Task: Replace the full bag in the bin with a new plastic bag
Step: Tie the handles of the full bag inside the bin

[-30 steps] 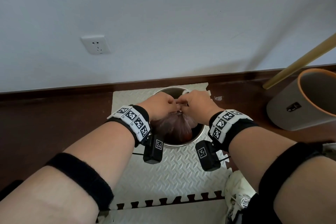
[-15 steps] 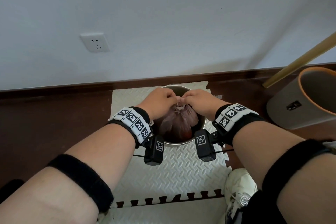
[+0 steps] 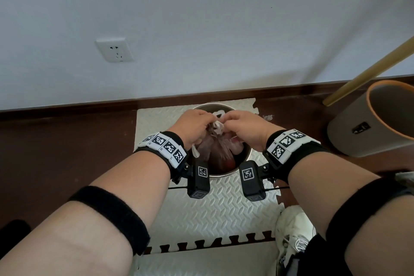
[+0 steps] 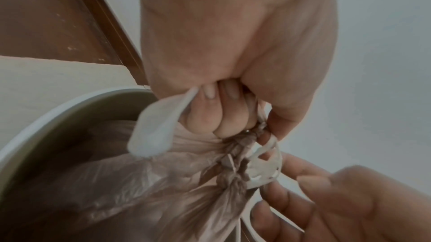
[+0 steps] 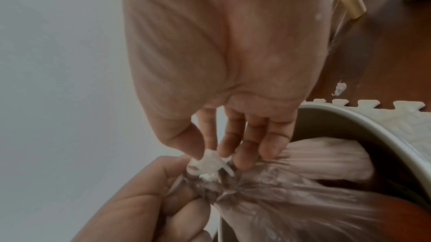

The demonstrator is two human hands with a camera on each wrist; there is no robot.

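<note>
A full translucent brownish bag (image 3: 220, 152) (image 4: 144, 187) (image 5: 303, 190) sits in a round metal bin (image 3: 245, 159) (image 4: 58, 117) (image 5: 363, 129) on a white foam mat. Its mouth is bunched into a neck with a white drawstring (image 3: 217, 126) (image 4: 263, 168) (image 5: 210, 163) knotted on top. My left hand (image 3: 193, 126) (image 4: 235, 109) grips the gathered neck, and a white string loop (image 4: 158, 128) hangs from its fist. My right hand (image 3: 240, 126) (image 5: 224, 152) pinches the white drawstring at the knot between thumb and fingers. Both hands meet above the bin.
The foam mat (image 3: 215, 208) lies against a dark skirting board and white wall with a socket (image 3: 114, 50). A grey bin with an orange rim (image 3: 376, 119) and a leaning wooden pole (image 3: 367, 74) stand at the right. A white shoe (image 3: 293, 237) is at the lower right.
Both hands have stayed joined at the bag's neck and risen slightly; the white drawstring now shows bunched between them.
</note>
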